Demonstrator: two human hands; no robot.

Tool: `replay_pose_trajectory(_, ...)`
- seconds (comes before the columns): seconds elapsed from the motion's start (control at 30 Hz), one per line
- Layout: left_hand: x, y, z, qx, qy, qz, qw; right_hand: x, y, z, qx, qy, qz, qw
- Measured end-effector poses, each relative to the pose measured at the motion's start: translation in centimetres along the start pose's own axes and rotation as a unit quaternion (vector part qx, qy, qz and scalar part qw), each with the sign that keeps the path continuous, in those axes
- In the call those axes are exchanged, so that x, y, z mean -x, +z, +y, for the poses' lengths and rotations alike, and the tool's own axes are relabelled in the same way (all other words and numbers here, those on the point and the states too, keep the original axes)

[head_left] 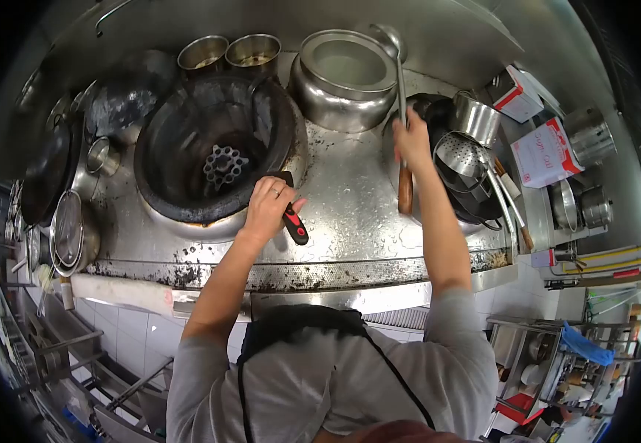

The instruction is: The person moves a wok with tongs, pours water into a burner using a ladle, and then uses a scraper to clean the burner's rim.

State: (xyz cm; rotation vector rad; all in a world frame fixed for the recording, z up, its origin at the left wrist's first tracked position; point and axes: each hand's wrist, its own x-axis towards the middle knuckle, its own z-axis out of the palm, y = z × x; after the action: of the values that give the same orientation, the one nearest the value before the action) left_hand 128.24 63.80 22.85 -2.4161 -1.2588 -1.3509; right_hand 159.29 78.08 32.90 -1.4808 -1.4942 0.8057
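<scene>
At the front right rim of the wok burner, my left hand is closed around a tool with a black-and-red handle. Its working end is mostly hidden by my fingers, so I cannot make out its kind. My right hand grips a long ladle by its shaft. The ladle's wooden handle end points toward me, and its bowl is at the back beside the big steel pot. Inside the burner well, a ring-patterned burner head shows.
Two steel containers stand behind the burner. To the right, a perforated strainer rests over dark pans near a steel pot. A marked white-and-red box is farther right. Round sieves hang at the left. Wet steel counter lies between my hands.
</scene>
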Motion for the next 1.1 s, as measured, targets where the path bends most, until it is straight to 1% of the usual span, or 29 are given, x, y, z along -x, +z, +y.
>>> replay_pose_trajectory(0.03, 0.1, -0.1, -0.1, -0.004, -0.003, -0.004, 1.000, -3.1, 0.3, 0.5, -0.002, -0.001, -0.017, 1.000)
replay_pose_trajectory(0.1, 0.5, -0.2, -0.1, -0.009, -0.009, -0.012, 1.000, -8.0, 1.6, 1.0, -0.002, 0.048, -0.034, 0.998)
replay_pose_trajectory(0.2, 1.1, -0.3, 0.0, -0.009, -0.022, -0.028, 0.999, -13.2, 3.6, 2.1, -0.119, 0.187, -0.136, 0.965)
replay_pose_trajectory(0.23, 1.2, -0.4, -0.1, -0.010, -0.024, -0.023, 0.999, -13.7, 3.8, 2.5, -0.309, 0.264, -0.157, 0.900)
replay_pose_trajectory(0.27, 1.3, -0.5, 0.0, -0.009, -0.027, -0.019, 0.999, -14.1, 3.9, 2.9, -0.482, 0.332, -0.168, 0.793)
replay_pose_trajectory(0.3, 1.3, -0.5, -0.1, -0.008, -0.030, -0.014, 0.999, -14.2, 4.2, 3.0, -0.632, 0.386, -0.170, 0.650)
replay_pose_trajectory(0.37, 1.1, -0.9, 0.0, -0.007, -0.030, -0.015, 0.999, -12.5, 4.4, 2.0, -0.697, 0.359, -0.161, 0.599)
replay_pose_trajectory(0.43, 1.2, -1.0, 0.0, -0.007, -0.025, -0.020, 0.999, -11.3, 4.7, 0.6, -0.704, 0.349, -0.140, 0.602)
replay_pose_trajectory(0.53, 1.2, -0.9, -0.2, -0.016, -0.008, -0.021, 1.000, -10.4, 4.2, -1.1, -0.719, 0.338, -0.155, 0.587)
replay_pose_trajectory(0.63, 0.5, -1.3, 0.3, -0.022, 0.007, 0.002, 1.000, -9.3, 3.9, -2.5, -0.728, 0.332, -0.191, 0.569)
replay_pose_trajectory(0.73, 0.4, -2.5, 1.0, -0.027, 0.007, 0.011, 1.000, -8.7, 4.4, -3.4, -0.708, 0.329, -0.214, 0.587)
replay_pose_trajectory(0.83, 0.7, -4.7, 2.2, -0.030, -0.010, 0.032, 0.999, -8.4, 5.1, -4.0, -0.692, 0.360, -0.227, 0.583)
replay_pose_trajectory(0.93, 2.0, -6.5, 2.8, -0.033, -0.025, 0.044, 0.998, -7.9, 5.9, -3.9, -0.689, 0.362, -0.228, 0.585)
replay_pose_trajectory(1.1, 4.2, -8.8, 3.6, -0.038, -0.055, 0.055, 0.996, -6.8, 5.5, -3.6, -0.649, 0.332, -0.286, 0.622)
